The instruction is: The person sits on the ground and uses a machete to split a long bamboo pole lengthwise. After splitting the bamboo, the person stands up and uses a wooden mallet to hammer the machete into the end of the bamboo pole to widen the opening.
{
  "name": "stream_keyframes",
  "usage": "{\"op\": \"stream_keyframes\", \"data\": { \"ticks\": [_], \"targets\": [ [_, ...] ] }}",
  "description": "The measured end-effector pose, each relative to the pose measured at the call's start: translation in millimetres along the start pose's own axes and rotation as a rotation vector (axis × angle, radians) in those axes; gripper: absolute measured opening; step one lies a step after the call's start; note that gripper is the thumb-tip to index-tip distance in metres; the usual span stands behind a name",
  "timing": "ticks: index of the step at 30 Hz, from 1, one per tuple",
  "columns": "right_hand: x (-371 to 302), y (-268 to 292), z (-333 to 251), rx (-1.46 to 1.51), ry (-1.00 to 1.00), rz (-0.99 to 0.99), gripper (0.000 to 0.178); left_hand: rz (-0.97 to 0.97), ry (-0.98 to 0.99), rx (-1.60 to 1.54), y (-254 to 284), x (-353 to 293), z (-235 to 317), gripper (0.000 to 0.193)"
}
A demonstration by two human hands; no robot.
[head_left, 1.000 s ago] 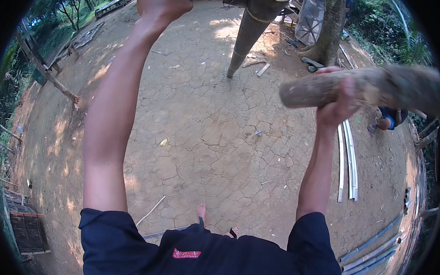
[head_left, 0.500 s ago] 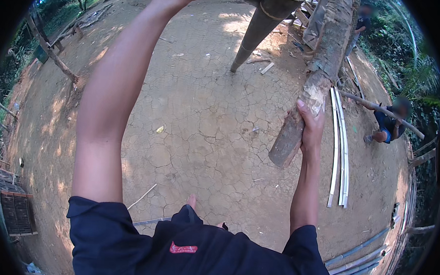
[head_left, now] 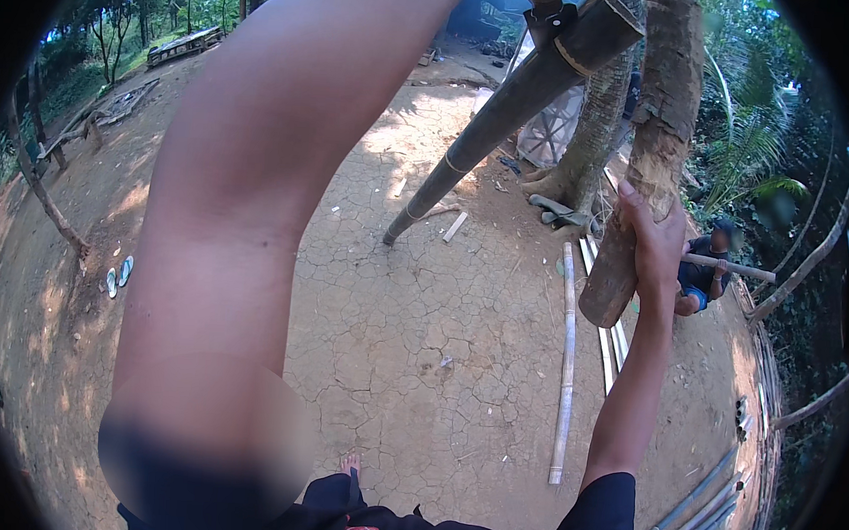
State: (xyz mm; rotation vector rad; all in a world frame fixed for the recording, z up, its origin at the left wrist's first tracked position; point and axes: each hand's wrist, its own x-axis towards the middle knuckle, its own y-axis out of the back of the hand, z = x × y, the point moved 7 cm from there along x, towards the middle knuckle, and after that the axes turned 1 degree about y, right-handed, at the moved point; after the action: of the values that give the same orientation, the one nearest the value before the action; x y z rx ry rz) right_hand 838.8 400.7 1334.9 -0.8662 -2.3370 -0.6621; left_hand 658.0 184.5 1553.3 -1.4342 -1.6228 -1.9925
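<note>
My right hand is wrapped round a rough, bark-covered wooden pole, near its cut lower end. Just above my fingers the bark is chipped away, showing paler wood. My left forearm rises across the left half of the view and leaves over the top edge, so the left hand is hidden. Left of the wooden pole, a dark bamboo pole slants from its hollow upper end down towards the ground. Against its upper part is a small black piece with a light dot; what it belongs to is unclear.
Pale bamboo lies on the cracked earth, with split strips beside it. A person crouches at the right, holding a pole. A tree trunk stands behind. Sandals lie at the left; more poles lie lower right.
The view has tilted up, showing more trees and ground beyond. My left forearm has come closer and its wrist has passed out of view. My right hand keeps its grip on the wooden pole.
</note>
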Motion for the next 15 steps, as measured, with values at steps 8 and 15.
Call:
{"op": "stream_keyframes", "data": {
  "ticks": [8,15],
  "targets": [
    [115.3,-27.3,40.4,-0.140,-0.166,-0.023,0.062,0.220,-0.268,0.078,-83.1,136.6,18.6,0.058],
    [169.9,16.1,88.6,-0.218,-0.217,0.079,0.063,0.107,-0.026,-0.393,-345.0,18.0,-15.4,0.033]
  ]
}}
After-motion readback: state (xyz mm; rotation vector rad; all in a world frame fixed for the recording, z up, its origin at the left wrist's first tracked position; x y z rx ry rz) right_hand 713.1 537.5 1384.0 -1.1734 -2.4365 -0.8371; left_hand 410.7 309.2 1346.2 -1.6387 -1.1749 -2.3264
